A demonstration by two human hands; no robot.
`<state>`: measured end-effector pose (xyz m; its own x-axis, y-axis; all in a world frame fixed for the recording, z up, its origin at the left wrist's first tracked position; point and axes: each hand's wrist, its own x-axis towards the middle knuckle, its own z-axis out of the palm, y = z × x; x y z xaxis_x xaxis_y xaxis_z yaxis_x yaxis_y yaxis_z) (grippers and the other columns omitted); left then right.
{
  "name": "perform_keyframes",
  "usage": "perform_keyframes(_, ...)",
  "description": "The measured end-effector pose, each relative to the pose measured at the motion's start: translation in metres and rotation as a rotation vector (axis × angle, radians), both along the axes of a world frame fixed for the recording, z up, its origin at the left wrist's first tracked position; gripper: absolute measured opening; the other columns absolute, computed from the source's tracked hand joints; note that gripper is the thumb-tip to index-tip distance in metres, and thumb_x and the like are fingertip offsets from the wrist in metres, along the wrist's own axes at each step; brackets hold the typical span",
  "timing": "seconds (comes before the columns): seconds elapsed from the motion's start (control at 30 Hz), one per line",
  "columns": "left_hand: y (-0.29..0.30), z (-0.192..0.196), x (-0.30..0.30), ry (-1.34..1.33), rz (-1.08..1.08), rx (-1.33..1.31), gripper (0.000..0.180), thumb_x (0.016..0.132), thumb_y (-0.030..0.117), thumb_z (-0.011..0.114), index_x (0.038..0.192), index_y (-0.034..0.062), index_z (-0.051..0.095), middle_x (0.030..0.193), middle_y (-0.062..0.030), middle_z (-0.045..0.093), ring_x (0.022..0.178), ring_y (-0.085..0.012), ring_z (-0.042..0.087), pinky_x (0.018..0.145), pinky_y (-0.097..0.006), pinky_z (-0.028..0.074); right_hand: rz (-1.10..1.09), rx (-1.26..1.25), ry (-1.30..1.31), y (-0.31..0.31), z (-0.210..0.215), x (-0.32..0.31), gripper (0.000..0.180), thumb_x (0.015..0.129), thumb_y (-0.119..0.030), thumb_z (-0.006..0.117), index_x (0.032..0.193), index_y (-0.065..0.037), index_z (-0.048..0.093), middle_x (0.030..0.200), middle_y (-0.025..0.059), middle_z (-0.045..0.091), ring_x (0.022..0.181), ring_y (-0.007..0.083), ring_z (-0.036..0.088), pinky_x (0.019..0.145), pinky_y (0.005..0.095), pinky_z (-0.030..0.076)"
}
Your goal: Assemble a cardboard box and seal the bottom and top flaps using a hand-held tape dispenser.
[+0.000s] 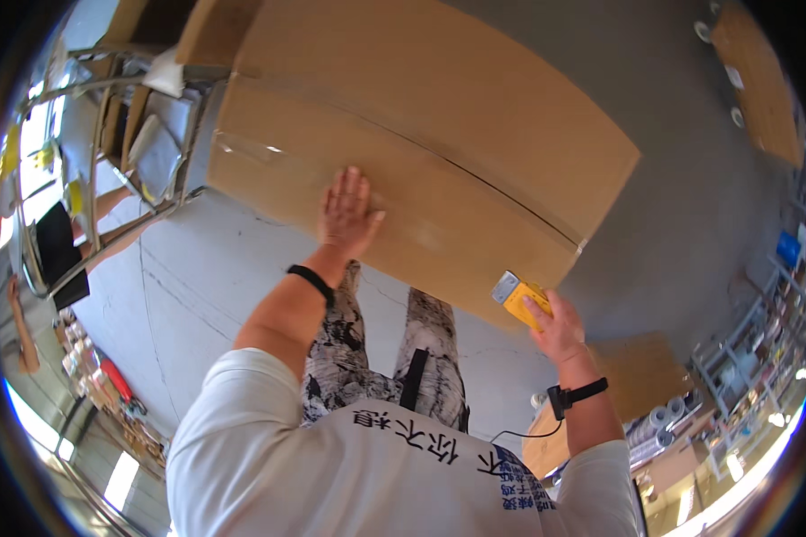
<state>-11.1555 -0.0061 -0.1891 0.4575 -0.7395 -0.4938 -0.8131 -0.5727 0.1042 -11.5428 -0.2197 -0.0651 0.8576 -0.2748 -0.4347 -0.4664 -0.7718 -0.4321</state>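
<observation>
A large brown cardboard box [439,98] lies in front of me. A narrow dark seam runs lengthwise across its top, and a shiny strip, perhaps clear tape, shows near its left edge. Palm down, my left hand [350,213] rests on the near half of the top with the fingers stretched out and nothing held. My right hand [560,329] grips a yellow hand tool with a grey metal end [521,300] beside the box's near right edge. The tool's exact kind I cannot make out.
A metal-framed cart [98,161] carrying cardboard and plastic-wrapped pieces stands at the left, with another person's arm [22,327] near it. Flat cardboard [640,371] lies behind my right arm. Shelving [743,340] stands at the right, and a cardboard box [757,85] farther off.
</observation>
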Motion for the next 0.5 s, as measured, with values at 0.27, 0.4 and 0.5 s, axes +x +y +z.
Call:
perform_keyframes(0.27,-0.004,0.006,0.015,-0.07,-0.067,0.149,0.084,0.093,0.056,0.033,0.149,0.0025,0.002,0.157,-0.0128,-0.01,0.145,-0.0296,-0.009,0.117,-0.043,-0.002,-0.04,-0.128,0.368,-0.052,-0.012,-0.132,0.058,0.072,-0.01,0.069,0.125,-0.032,0.057,0.116,0.013,0.054,0.097,0.0347,0.057,0.083,0.0421,0.049)
perform_keyframes(0.4,-0.009,0.006,0.014,-0.123,-0.135,0.047,0.085,0.093,0.058,0.031,0.149,0.0018,0.0,0.157,-0.0137,-0.01,0.145,-0.0304,-0.009,0.117,-0.043,-0.002,-0.134,-0.086,0.396,-0.042,-0.06,-0.082,0.054,0.072,-0.009,0.067,0.121,-0.029,0.06,0.113,0.0103,0.054,0.096,0.0304,0.057,0.082,0.0423,0.049)
perform_keyframes(0.5,-0.016,0.02,0.015,-0.07,-0.049,0.276,0.085,0.093,0.059,0.028,0.149,0.0015,-0.001,0.157,-0.0136,-0.011,0.145,-0.0306,-0.01,0.117,-0.043,-0.001,-0.147,-0.027,0.559,-0.035,-0.062,-0.026,0.047,0.072,-0.008,0.063,0.114,-0.028,0.063,0.105,0.0091,0.056,0.093,0.0301,0.058,0.078,0.0423,0.049)
